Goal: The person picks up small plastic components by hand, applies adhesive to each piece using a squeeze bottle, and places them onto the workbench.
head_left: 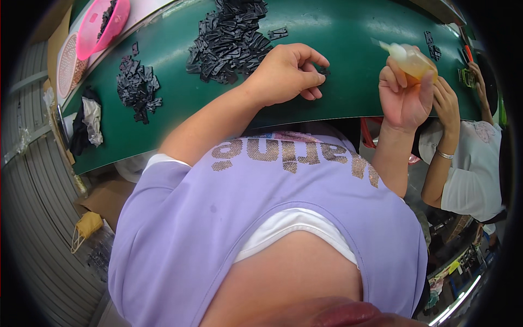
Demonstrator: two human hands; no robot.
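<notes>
My left hand (291,76) is over the green tabletop, its fingers curled in a pinch. A small black plastic piece (324,71) shows at the fingertips, mostly hidden by them. Raised to the right, my right hand (404,103) is wrapped round a soft translucent squeeze bottle (419,64) with yellowish liquid inside. The bottle is tilted, and its pale nozzle points to the upper left, well apart from the black piece. Beyond my left wrist lies a large heap of flat black plastic pieces (226,41). One more black piece (278,33) rests just right of that heap.
A smaller pile of black pieces (136,87) lies at left on the green table (180,109). Pink baskets (121,24) stand at the far left, near a dark and pale cloth (90,120). Close on my right, a co-worker's arm (448,117) reaches over the table.
</notes>
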